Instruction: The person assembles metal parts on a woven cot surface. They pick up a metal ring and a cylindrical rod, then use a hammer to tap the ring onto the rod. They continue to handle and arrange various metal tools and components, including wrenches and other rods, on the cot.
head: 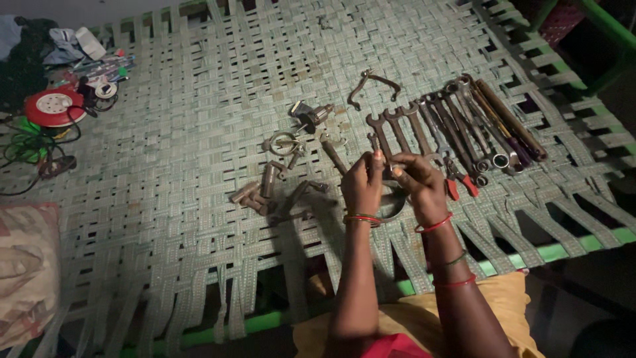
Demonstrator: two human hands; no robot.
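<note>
Nearest: yellow garment [503, 298] at lap level, green bed frame rail [550, 252] just beyond.

Left hand [361, 185]: raised over the woven-strap cot [185, 166], fingers curled, thumb and fingertips pinching a small metal piece [384, 166]; red bangles at wrist.

Right hand [421, 185]: close against the left, fingers bent onto the same piece from the other side; exact grip hard to tell in dim light. Red bangles at wrist and forearm.

Curved metal ring [392, 211]: lying on the webbing directly under both hands, partly hidden.

Pliers with red handles [460, 182]: just right of the right hand.

Row of open-ended spanners [397, 129]: laid side by side, heads away from the person; long rods and tubular tools [503, 122] at the row's right end.

Short metal cylinders [255, 195]: left of the hands, loosely grouped.

Chuck-like fitting [308, 116] and curved bracket [371, 83]: farther off.

Red round device with cables [54, 106]: far left corner.

Risk, judged: open gaps in the webbing; a small part slipping from the pinch likely to drop through to the floor. Poor light likely to cause fumbling.
</note>
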